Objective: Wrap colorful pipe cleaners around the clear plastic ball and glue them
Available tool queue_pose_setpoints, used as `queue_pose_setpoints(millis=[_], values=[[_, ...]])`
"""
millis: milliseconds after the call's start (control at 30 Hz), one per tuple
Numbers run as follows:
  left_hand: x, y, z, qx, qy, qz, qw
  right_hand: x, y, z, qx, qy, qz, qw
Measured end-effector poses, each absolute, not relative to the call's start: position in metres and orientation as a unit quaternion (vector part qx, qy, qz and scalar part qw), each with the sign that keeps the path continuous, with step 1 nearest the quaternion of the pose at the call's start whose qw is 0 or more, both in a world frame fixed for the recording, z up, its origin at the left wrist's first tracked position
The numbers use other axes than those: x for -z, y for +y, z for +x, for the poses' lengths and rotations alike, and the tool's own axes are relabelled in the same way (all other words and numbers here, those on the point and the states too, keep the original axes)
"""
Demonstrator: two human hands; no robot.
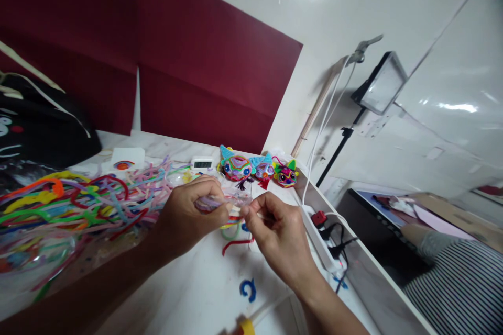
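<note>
My left hand (pixel 196 213) is wrapped round a clear plastic piece (pixel 240 200) with pale purple pipe cleaner (pixel 210 203) along it. Just to its right, my right hand (pixel 275 233) pinches at the piece's near end, thumb and forefinger pressed together; whatever lies between those fingertips is too small to name. Under and between the hands, a red pipe cleaner (pixel 236 243) rests on the white table. A curled blue piece (pixel 248 290) lies nearer to me. Three colourful animal-face figures (pixel 237 167) stand behind the hands.
Many coloured pipe cleaners (pixel 98 201) are heaped at left, by a clear plastic bowl (pixel 37 259). A digital timer (pixel 202 163) stands at the back. A power strip (pixel 322 241) with cables runs along the right edge. Beyond it, a person in a striped top (pixel 459 282).
</note>
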State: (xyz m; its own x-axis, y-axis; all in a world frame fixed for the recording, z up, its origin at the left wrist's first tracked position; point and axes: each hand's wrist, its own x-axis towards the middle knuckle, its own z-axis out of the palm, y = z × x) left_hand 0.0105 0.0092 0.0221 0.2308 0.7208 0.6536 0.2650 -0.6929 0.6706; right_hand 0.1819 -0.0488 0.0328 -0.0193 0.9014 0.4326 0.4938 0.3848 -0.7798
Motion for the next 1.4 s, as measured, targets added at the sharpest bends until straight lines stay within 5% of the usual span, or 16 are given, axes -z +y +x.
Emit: queue_pose_setpoints(millis=[800,1400], values=[[-0.016,0.012,0.011,-0.529,0.357,0.739,0.216,-0.021,-0.032,0.175,-0.298,-0.625,-0.486,0.533],[-0.018,0.012,0.006,-0.513,0.388,0.693,0.327,-0.030,-0.036,0.177,-0.320,-0.600,-0.479,0.554]])
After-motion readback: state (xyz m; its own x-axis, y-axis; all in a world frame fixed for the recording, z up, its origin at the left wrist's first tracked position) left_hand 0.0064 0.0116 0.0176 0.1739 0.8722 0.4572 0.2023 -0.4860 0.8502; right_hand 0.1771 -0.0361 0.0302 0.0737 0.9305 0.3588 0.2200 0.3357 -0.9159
